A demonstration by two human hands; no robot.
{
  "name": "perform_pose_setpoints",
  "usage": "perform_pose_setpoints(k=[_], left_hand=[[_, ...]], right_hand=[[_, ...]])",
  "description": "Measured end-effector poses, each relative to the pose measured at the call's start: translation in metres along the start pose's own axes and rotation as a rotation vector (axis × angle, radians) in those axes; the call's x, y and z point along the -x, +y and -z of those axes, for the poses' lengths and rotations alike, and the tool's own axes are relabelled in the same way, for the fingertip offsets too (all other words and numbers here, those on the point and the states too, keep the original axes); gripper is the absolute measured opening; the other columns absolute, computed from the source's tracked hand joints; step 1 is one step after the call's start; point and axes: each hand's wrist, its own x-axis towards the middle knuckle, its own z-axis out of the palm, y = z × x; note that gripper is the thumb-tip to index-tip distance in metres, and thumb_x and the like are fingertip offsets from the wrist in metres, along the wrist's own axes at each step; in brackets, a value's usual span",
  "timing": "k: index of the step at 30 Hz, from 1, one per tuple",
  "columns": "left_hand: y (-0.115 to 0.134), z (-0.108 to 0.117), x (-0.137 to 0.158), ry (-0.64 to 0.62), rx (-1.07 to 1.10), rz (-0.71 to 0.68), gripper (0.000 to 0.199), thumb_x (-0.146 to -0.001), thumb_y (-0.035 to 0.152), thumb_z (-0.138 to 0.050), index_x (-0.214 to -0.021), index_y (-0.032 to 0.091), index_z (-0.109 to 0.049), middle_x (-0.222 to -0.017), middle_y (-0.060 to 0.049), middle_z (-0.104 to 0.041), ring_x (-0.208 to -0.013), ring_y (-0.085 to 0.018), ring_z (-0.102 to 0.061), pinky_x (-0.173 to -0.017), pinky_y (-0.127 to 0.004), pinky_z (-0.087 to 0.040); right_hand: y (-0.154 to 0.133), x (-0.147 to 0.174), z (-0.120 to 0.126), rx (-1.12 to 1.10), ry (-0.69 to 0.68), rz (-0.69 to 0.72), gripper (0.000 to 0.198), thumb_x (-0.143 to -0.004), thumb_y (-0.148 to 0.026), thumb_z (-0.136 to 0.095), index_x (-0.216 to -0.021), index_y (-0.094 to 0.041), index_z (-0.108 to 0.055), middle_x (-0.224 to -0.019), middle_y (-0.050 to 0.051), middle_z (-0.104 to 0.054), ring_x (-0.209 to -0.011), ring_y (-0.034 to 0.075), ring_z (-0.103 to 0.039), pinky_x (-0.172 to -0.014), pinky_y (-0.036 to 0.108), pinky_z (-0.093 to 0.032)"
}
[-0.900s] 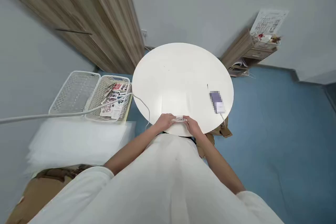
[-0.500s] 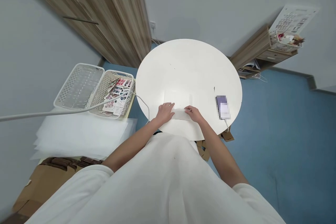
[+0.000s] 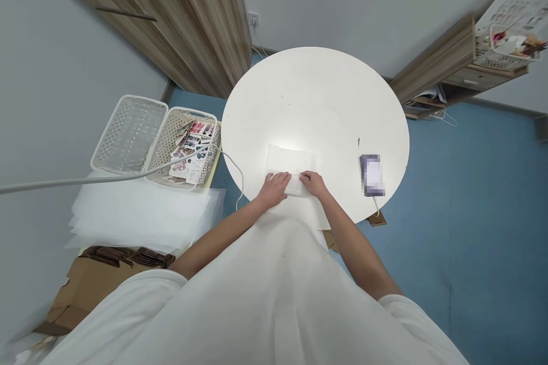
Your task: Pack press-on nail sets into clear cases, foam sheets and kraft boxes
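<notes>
A thin white sheet (image 3: pixel 293 157), soft like packing foam, lies on the near part of the round white table (image 3: pixel 325 85). Its near part looks folded over into a band that runs between my hands. My left hand (image 3: pixel 274 190) rests flat on the left side of this band, fingers stretched out. At the right end, my right hand (image 3: pixel 313 183) has its fingers bent and pinched on the sheet's edge. Whether anything lies inside the fold is hidden.
A purple-edged device (image 3: pixel 371 175), partly blurred, lies on the table's right with a cable. Left of the table are a white basket (image 3: pixel 171 117) of printed cards, a stack of white sheets (image 3: pixel 137 211) and a cardboard box (image 3: pixel 89 282). A white cable (image 3: pixel 85 181) crosses the left side.
The far part of the sheet now shows more plainly beyond my hands. My left hand has flattened and shifted slightly right over the folded band. The whole view has tilted a little.
</notes>
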Motion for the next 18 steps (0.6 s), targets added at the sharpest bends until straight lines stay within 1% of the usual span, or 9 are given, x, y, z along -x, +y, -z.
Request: perform_pose_setpoints(k=[4, 7, 9, 11, 12, 13, 14, 16, 18], left_hand=[[-0.003, 0.002, -0.004, -0.001, 0.078, -0.006, 0.065, -0.071, 0.025, -0.057, -0.131, 0.019, -0.032, -0.135, -0.011, -0.042, -0.120, -0.025, -0.039, -0.097, -0.041, -0.027], [-0.003, 0.004, -0.008, -0.016, 0.102, -0.005, 0.063, -0.068, 0.024, -0.058, -0.127, 0.019, -0.036, -0.129, -0.011, -0.045, -0.116, -0.026, -0.040, -0.093, -0.040, -0.029], [-0.003, 0.006, -0.009, -0.037, 0.104, -0.014, 0.062, -0.066, 0.023, -0.059, -0.124, 0.020, -0.038, -0.126, -0.011, -0.047, -0.113, -0.026, -0.041, -0.091, -0.040, -0.030], [-0.003, 0.007, -0.008, -0.053, 0.103, -0.027, 0.061, -0.065, 0.024, -0.059, -0.123, 0.020, -0.039, -0.123, -0.010, -0.047, -0.111, -0.026, -0.042, -0.090, -0.040, -0.030], [-0.003, 0.008, -0.007, -0.058, 0.101, -0.036, 0.061, -0.064, 0.024, -0.059, -0.122, 0.020, -0.039, -0.122, -0.010, -0.047, -0.110, -0.026, -0.042, -0.090, -0.040, -0.030], [-0.002, 0.008, -0.006, -0.061, 0.097, -0.044, 0.061, -0.064, 0.025, -0.060, -0.121, 0.020, -0.039, -0.121, -0.010, -0.048, -0.109, -0.026, -0.042, -0.090, -0.040, -0.030], [-0.002, 0.009, -0.004, -0.065, 0.092, -0.051, 0.061, -0.063, 0.025, -0.060, -0.120, 0.020, -0.040, -0.121, -0.010, -0.048, -0.109, -0.027, -0.042, -0.090, -0.040, -0.030], [0.000, 0.008, 0.000, -0.079, 0.074, -0.066, 0.061, -0.062, 0.027, -0.061, -0.119, 0.020, -0.040, -0.120, -0.010, -0.048, -0.109, -0.027, -0.042, -0.090, -0.040, -0.030], [0.001, 0.007, 0.005, -0.089, 0.052, -0.086, 0.061, -0.061, 0.029, -0.061, -0.119, 0.021, -0.041, -0.120, -0.010, -0.048, -0.110, -0.028, -0.041, -0.089, -0.041, -0.030]], right_hand=[[0.006, 0.007, -0.003, 0.161, 0.072, 0.040, 0.028, -0.083, -0.019, -0.041, -0.098, -0.022, -0.064, -0.101, 0.004, -0.063, -0.092, 0.016, -0.056, -0.078, 0.027, -0.042], [0.017, 0.020, -0.004, 0.289, 0.158, -0.010, 0.032, -0.084, -0.017, -0.038, -0.108, -0.021, -0.059, -0.100, 0.007, -0.061, -0.089, 0.018, -0.056, -0.073, 0.028, -0.043], [0.023, 0.032, -0.005, 0.401, 0.243, -0.028, 0.036, -0.084, -0.015, -0.036, -0.114, -0.019, -0.055, -0.105, 0.009, -0.059, -0.092, 0.020, -0.055, -0.072, 0.030, -0.043], [0.026, 0.045, -0.006, 0.503, 0.333, 0.015, 0.039, -0.084, -0.013, -0.036, -0.119, -0.018, -0.051, -0.115, 0.012, -0.055, -0.102, 0.024, -0.052, -0.079, 0.035, -0.042], [0.026, 0.051, -0.008, 0.536, 0.353, 0.071, 0.040, -0.083, -0.015, -0.038, -0.122, -0.017, -0.048, -0.121, 0.013, -0.052, -0.108, 0.025, -0.048, -0.084, 0.037, -0.040], [0.026, 0.057, -0.010, 0.554, 0.343, 0.145, 0.041, -0.083, -0.018, -0.041, -0.124, -0.016, -0.046, -0.126, 0.014, -0.049, -0.113, 0.026, -0.045, -0.089, 0.039, -0.038], [0.025, 0.063, -0.013, 0.560, 0.307, 0.228, 0.044, -0.082, -0.022, -0.046, -0.125, -0.016, -0.044, -0.130, 0.014, -0.046, -0.118, 0.026, -0.041, -0.093, 0.040, -0.035], [0.022, 0.071, -0.021, 0.563, 0.191, 0.366, 0.054, -0.078, -0.031, -0.055, -0.128, -0.017, -0.041, -0.136, 0.013, -0.040, -0.125, 0.026, -0.035, -0.099, 0.041, -0.031], [0.020, 0.077, -0.030, 0.569, 0.105, 0.406, 0.063, -0.073, -0.035, -0.062, -0.129, -0.018, -0.039, -0.140, 0.013, -0.035, -0.128, 0.027, -0.031, -0.100, 0.042, -0.030]])
